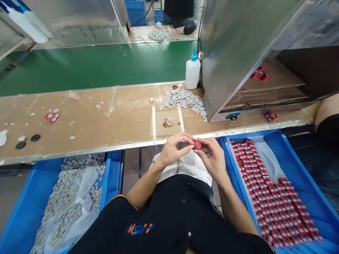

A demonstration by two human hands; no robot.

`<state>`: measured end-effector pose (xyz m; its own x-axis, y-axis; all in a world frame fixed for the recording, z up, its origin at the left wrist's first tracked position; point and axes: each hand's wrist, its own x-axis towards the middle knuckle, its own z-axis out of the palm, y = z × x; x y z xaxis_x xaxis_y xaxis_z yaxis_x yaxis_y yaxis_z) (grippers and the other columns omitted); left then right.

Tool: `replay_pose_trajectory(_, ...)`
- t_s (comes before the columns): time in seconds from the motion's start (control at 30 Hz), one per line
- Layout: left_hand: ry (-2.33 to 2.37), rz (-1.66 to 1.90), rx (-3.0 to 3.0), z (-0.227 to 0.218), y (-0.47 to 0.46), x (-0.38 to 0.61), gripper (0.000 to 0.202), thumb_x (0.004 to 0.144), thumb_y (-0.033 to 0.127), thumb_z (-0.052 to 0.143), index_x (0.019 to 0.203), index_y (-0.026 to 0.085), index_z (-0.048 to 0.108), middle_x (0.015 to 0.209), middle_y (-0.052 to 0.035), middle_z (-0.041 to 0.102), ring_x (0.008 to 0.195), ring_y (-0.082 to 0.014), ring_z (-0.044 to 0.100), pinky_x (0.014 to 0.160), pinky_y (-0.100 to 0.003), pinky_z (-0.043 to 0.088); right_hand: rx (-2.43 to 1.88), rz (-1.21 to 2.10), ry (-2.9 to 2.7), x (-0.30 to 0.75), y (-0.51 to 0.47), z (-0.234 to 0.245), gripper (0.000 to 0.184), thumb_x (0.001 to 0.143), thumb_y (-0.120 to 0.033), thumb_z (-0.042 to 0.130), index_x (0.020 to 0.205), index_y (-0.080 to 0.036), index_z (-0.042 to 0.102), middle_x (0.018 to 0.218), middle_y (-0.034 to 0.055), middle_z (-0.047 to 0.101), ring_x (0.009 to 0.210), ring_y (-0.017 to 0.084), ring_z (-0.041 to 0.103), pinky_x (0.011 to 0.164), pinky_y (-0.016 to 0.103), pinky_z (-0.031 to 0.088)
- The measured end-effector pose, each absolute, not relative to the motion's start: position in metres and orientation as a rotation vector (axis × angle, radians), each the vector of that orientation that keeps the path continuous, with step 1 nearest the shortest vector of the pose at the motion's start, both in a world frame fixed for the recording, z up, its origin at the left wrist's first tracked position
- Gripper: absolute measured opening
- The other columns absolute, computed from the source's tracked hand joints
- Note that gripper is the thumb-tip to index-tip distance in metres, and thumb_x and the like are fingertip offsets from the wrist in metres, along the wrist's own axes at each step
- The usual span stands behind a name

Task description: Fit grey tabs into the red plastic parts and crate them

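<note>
A small red-and-black rectangular part (196, 144) is pinched between my hands, just below the bench's front edge. My left hand (173, 150) grips its left side with curled fingers. My right hand (212, 158) holds its right side, and the fingers hide part of it. To my right, a blue tray (287, 155) carries many similar red parts in close rows on a white liner. To my left, a blue tray (113, 180) is heaped with small grey pieces on a clear plastic liner.
A cardboard-covered bench (106, 120) holds a pile of grey pieces (184, 100), a small cup (169, 121), a white glue bottle (192, 70) and scattered red parts (52, 117). A steel machine housing (233, 53) stands at right. Behind runs a green conveyor belt (87, 67).
</note>
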<state>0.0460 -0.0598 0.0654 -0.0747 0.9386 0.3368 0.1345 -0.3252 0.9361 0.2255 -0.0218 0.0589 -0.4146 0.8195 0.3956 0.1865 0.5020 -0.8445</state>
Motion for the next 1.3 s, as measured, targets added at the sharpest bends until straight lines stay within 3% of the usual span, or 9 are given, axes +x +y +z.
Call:
replay_pose_trajectory(0.3,1.092,1.341,1.554,0.059,-0.049,0.055,0.007,0.087,0.023,0.069,0.084,0.018,0.074,0.096,-0.009,0.075,0.093,-0.0202,0.071,0.09,-0.034,0.056,-0.859,0.812,-1.775,0.236,-0.036,0.046,0.021,0.092,-0.03,0.07,0.112,-0.025,0.069,0.088,0.0023,0.065,0.079,0.017,0.064,0.074,0.03,0.056)
replay_pose_trajectory(0.43,0.999,1.227,1.493,0.044,-0.041,0.067,0.025,0.087,0.029,0.069,0.109,0.018,0.072,0.112,-0.0111,0.074,0.104,-0.0224,0.071,0.094,-0.035,0.056,-0.966,1.007,-1.329,0.228,-0.054,0.027,0.027,0.089,-0.043,0.073,0.108,-0.024,0.067,0.094,0.0044,0.067,0.086,0.019,0.069,0.078,0.032,0.058)
replay_pose_trajectory(0.53,0.979,1.099,1.489,0.034,-0.038,0.071,0.038,0.088,0.037,0.067,0.121,0.017,0.069,0.114,-0.0121,0.074,0.101,-0.0233,0.071,0.089,-0.035,0.058,-1.005,1.141,-1.093,0.221,-0.066,0.014,0.03,0.09,-0.046,0.071,0.11,-0.025,0.065,0.101,0.006,0.071,0.095,0.02,0.07,0.087,0.035,0.058)
replay_pose_trajectory(0.67,0.985,0.926,1.634,0.031,-0.033,0.065,0.035,0.085,0.038,0.071,0.113,0.017,0.075,0.097,-0.0083,0.074,0.086,-0.0208,0.069,0.079,-0.031,0.057,-1.164,0.925,-1.136,0.223,-0.077,0.008,0.023,0.09,-0.039,0.069,0.109,-0.026,0.068,0.112,0.0083,0.068,0.106,0.021,0.067,0.086,0.033,0.058)
replay_pose_trajectory(0.77,0.935,0.764,1.697,0.04,-0.028,0.061,0.033,0.079,0.037,0.077,0.105,0.018,0.078,0.088,-0.0055,0.071,0.078,-0.0186,0.064,0.074,-0.028,0.054,-1.245,0.812,-1.322,0.231,-0.084,0.016,0.009,0.093,-0.03,0.063,0.094,-0.024,0.07,0.103,0.007,0.068,0.099,0.019,0.066,0.083,0.031,0.057)
replay_pose_trajectory(1.1,0.806,0.576,1.756,0.059,0.003,0.08,0.03,0.082,0.033,0.075,0.107,0.017,0.077,0.087,-0.0034,0.065,0.076,-0.0167,0.057,0.077,-0.028,0.05,-1.287,0.879,-1.356,0.251,-0.072,0.041,0.01,0.094,-0.027,0.06,0.086,-0.022,0.063,0.096,0.0049,0.065,0.09,0.017,0.064,0.077,0.029,0.054)
replay_pose_trajectory(1.3,0.817,0.617,1.804,0.064,0.014,0.093,0.026,0.087,0.034,0.071,0.107,0.018,0.075,0.087,-0.0036,0.065,0.078,-0.0175,0.058,0.081,-0.029,0.05,-1.308,0.913,-1.429,0.269,-0.048,0.049,0.018,0.091,-0.024,0.063,0.074,-0.021,0.058,0.081,0.0008,0.056,0.076,0.015,0.057,0.07,0.026,0.046)
